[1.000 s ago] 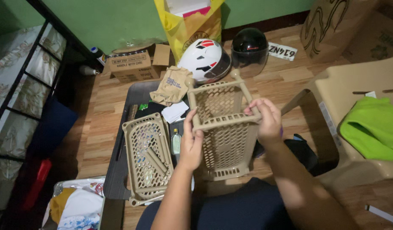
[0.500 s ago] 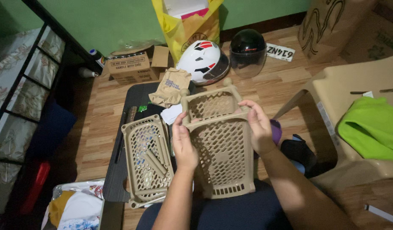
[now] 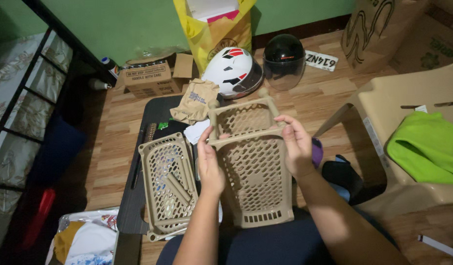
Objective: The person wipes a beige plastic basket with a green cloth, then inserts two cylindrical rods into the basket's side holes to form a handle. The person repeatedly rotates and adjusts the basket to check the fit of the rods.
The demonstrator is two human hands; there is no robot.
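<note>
Wooden floor [image 3: 113, 142] | both hands [image 3: 210, 164] [image 3: 297, 147] grip basket [image 3: 253, 167] side edges

From my remote view I see a green wall [image 3: 113, 24] at the back, meeting a wood-plank floor [image 3: 113, 142]. A black metal bed frame [image 3: 35, 73] with a floral mattress runs along the left. On the right stands a beige plastic chair [image 3: 403, 108] with a green cloth [image 3: 427, 147] on its seat. Cardboard boxes [image 3: 398, 29] fill the far right corner. The light is dim and warm.
</note>
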